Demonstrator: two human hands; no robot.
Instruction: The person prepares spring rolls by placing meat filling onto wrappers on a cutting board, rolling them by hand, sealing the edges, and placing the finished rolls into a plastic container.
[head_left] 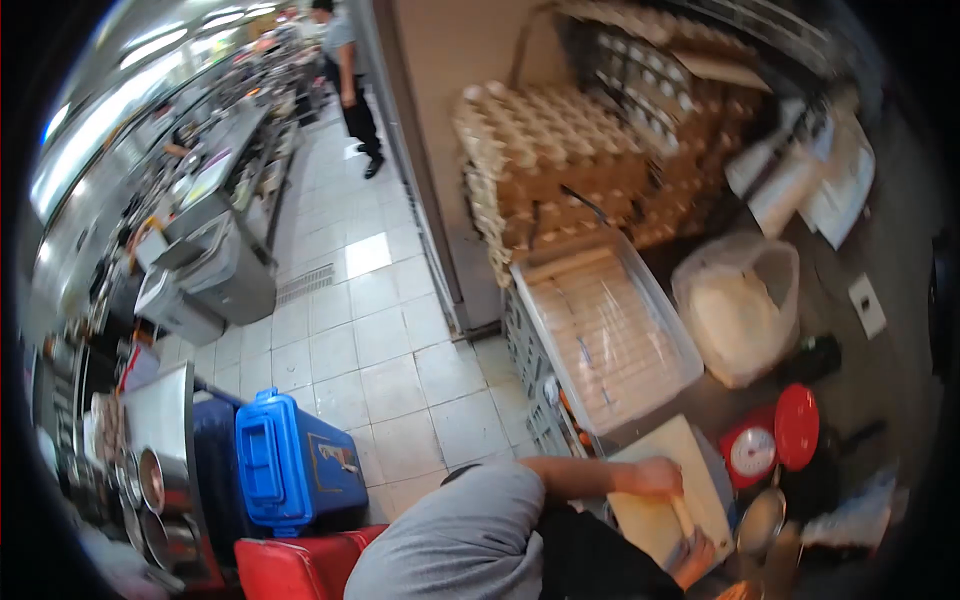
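Note:
A pale cutting board [640,510] lies in front of me at the lower right. My left hand [657,478] is over its upper part, closed round one end of a pale, stick-shaped piece [684,516] whose exact kind is unclear. At the other end of that piece is my right hand [696,558], its fingers curled in; what they grip is too small to make out. Yellowish residue marks the board left of the piece. My grey sleeve and dark apron cover the lower middle of the view.
Beyond the board stand a red kitchen scale [752,450], a clear plastic tub [660,340] and a plastic bag [735,310]. Stacked egg trays [560,150] rise behind. Left are a blue lidded bin [300,460], a red container [300,570] and metal pots [165,485]. Another person [350,90] stands in the aisle.

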